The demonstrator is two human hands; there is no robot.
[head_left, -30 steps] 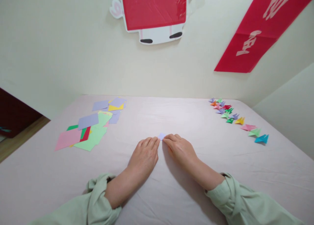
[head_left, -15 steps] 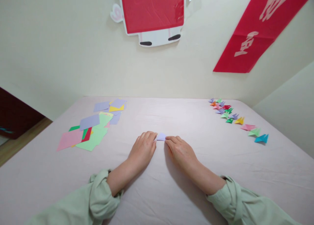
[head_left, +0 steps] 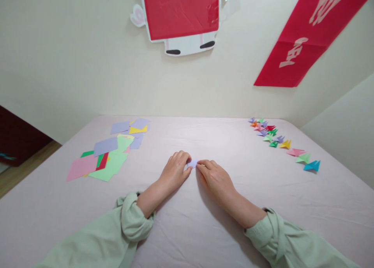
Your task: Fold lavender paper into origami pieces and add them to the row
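Note:
A small folded lilac paper lies on the pale pink table, pinched between both hands. My left hand curls its fingers over the paper's left edge. Pressing on the right edge with closed fingertips is my right hand. Most of the paper is hidden under the fingers. Both arms wear light green sleeves.
Loose coloured paper squares are spread at the left of the table. A row of several folded paper pieces runs along the right side. A cream wall with red banners stands behind; the floor shows at far left.
My left hand has moved forward and curled over the paper's left edge, covering more of it. My right hand has stayed almost still.

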